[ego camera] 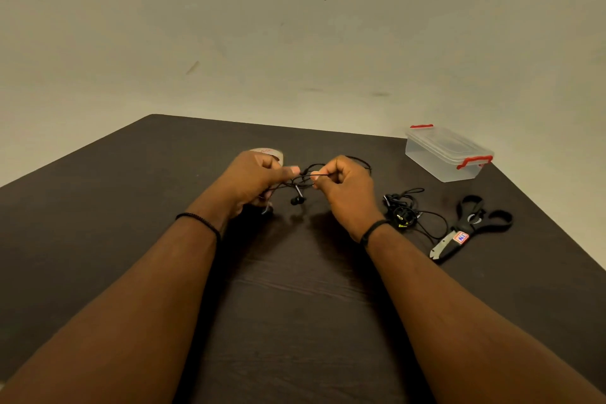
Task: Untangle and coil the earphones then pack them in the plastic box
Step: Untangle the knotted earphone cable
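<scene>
A: Where are we with the earphones?

B: We have them up off the dark table, stretched between both hands. Our left hand pinches a strand between thumb and curled fingers, and our right hand pinches the wire too, fingers folded round it. One earbud dangles below the knot, between the two hands.

A: How do we expect the cable to behave?

B: It looks thin, light and limp, so we judge it will sag and twist back on itself whenever we slacken. It probably snags rather than slides, so we should not yank. Better to grip close to the knot and feed the loose earbud end through.

A: And the plastic box?

B: It sits far right on the table, lid on, red clips at its ends, well apart from our hands. A second tangled set of earphones lies just right of our right wrist, beside the scissors. A roll of tape peeks out behind our left hand
</scene>
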